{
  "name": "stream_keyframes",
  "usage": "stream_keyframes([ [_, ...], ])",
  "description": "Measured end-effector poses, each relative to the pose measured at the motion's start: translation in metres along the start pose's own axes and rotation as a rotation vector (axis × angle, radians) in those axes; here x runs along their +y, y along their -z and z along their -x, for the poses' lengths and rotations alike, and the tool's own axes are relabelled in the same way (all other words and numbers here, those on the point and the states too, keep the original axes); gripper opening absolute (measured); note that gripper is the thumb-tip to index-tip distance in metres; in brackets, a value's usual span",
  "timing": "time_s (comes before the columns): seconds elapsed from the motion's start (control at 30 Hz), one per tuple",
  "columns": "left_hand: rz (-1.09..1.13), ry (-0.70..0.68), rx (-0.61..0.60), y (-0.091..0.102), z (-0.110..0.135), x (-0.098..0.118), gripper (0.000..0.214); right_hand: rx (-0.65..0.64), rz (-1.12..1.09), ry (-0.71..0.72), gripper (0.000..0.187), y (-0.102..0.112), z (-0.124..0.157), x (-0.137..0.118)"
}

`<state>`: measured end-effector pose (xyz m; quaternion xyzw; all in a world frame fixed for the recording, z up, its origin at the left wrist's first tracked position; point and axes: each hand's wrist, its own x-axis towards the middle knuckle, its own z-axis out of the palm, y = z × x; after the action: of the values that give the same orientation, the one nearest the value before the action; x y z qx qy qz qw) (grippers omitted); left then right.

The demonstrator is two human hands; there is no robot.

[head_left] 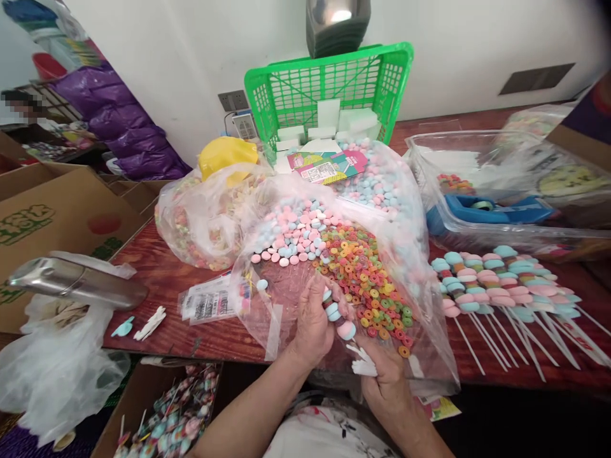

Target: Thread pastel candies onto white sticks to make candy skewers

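Observation:
My left hand (312, 324) is closed around a short candy skewer (340, 318) stacked with blue and pink discs, just above the table's front edge. My right hand (382, 375) grips a small bundle of white plastic sticks (361, 362) close beneath it. Both hands hover over an opened clear bag (420, 343) spread on the red wooden table (167, 286). The bag holds a heap of pink and blue round candies (291, 232) and a heap of multicoloured ring candies (367, 273).
Finished candy skewers (501, 286) lie in a row at right. A green basket (329, 89) with white blocks stands at the back, a clear bin (477, 184) at right. A second candy bag (195, 219), a cardboard box (52, 222) and a floor box of skewers (172, 413) lie left.

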<state>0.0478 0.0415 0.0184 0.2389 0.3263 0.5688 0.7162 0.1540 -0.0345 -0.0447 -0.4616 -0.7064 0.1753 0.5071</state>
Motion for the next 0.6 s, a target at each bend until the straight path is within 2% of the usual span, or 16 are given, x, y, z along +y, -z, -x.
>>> stream_keyframes([
  [0.13, 0.072, 0.066, -0.013, 0.000, 0.000, 0.005, 0.030, -0.047, 0.070, -0.131, 0.043, 0.007, -0.003, 0.002],
  [0.27, 0.030, 0.065, -0.052, -0.005, 0.000, 0.003, 0.034, -0.090, 0.114, -0.180, 0.041, 0.013, -0.006, 0.000],
  [0.43, 0.016, 0.067, -0.092, -0.012, 0.001, 0.001, 0.035, -0.082, 0.171, -0.185, 0.034, 0.010, -0.009, -0.006],
  [0.5, 0.034, 0.087, -0.104, -0.013, 0.000, 0.004, 0.031, -0.074, 0.204, -0.172, 0.037, 0.013, -0.013, -0.011],
  [0.6, 0.057, 0.124, -0.115, -0.008, -0.004, 0.013, 0.026, -0.017, 0.280, -0.141, 0.041, 0.034, -0.017, -0.018],
])
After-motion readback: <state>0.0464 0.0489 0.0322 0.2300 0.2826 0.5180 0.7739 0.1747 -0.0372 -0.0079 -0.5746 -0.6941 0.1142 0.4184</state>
